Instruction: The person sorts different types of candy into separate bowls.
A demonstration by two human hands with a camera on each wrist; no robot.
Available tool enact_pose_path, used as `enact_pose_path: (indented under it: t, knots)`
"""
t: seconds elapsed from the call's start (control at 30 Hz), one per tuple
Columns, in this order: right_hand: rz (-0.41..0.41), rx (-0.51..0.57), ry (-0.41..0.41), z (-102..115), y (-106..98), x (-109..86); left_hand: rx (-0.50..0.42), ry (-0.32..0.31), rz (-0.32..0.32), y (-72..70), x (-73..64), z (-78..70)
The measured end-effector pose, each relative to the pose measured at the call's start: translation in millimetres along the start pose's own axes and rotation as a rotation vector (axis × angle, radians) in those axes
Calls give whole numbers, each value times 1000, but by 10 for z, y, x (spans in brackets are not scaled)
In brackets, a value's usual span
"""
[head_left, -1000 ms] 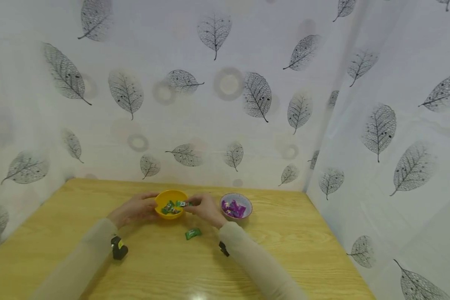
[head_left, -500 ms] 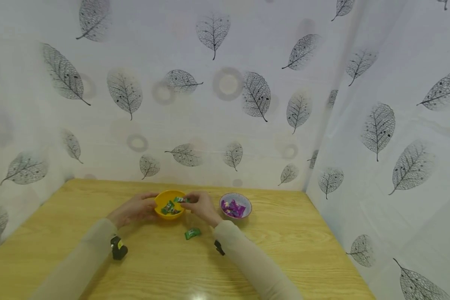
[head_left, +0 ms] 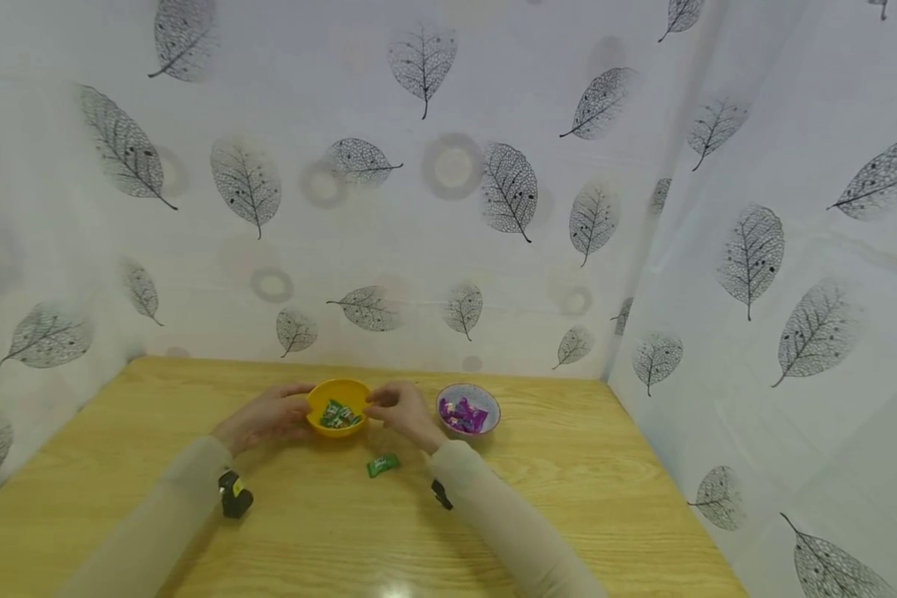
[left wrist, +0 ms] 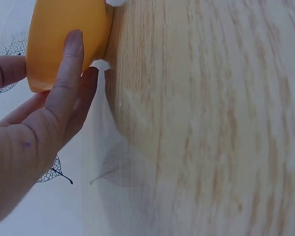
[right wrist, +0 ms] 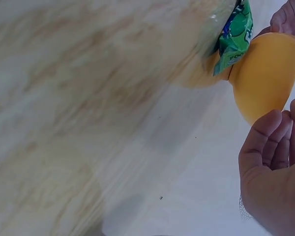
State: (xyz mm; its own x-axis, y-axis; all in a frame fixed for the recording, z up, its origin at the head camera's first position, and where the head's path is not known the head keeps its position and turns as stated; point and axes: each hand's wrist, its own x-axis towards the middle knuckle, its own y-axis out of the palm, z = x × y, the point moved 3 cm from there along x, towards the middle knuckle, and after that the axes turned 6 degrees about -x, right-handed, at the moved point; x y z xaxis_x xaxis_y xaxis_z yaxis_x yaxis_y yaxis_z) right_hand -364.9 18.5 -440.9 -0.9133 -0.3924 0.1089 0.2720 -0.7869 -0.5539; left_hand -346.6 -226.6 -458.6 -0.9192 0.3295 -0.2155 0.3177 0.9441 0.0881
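Observation:
My left hand grips the left side of a yellow bowl, thumb at the rim and fingers along the outer wall. Several green-wrapped candies lie inside the bowl. At its right rim is my right hand, fingers bent loosely with nothing held between them. In the right wrist view its fingertips are at the yellow wall; whether they touch is hard to tell. One more green-wrapped candy rests on the table in front of the bowl.
A pale bowl with a dark rim holds several purple-wrapped candies, just right of my right hand. The wooden table ends at leaf-print sheets hanging behind and to the right.
The green candy that my right hand pinched over the yellow bowl has been let go and lies inside with the others. My left hand has stayed at the bowl.

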Motion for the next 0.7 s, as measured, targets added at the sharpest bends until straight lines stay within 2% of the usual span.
enact_pose_path:
  t: [0.17, 0.33, 0.5, 0.7]
  knots:
    - [30, 23, 5, -29, -17, -28, 25, 7, -6, -3, -3, 13]
    - [73, 30, -45, -72, -28, -27, 26, 15, -4, 7, -24, 6]
    - [166, 68, -100, -104, -57, -53, 28, 9, -13, 24, -30, -7]
    - [269, 85, -113, -119, -92, -90, 29, -1, -20, 37, -24, -20]
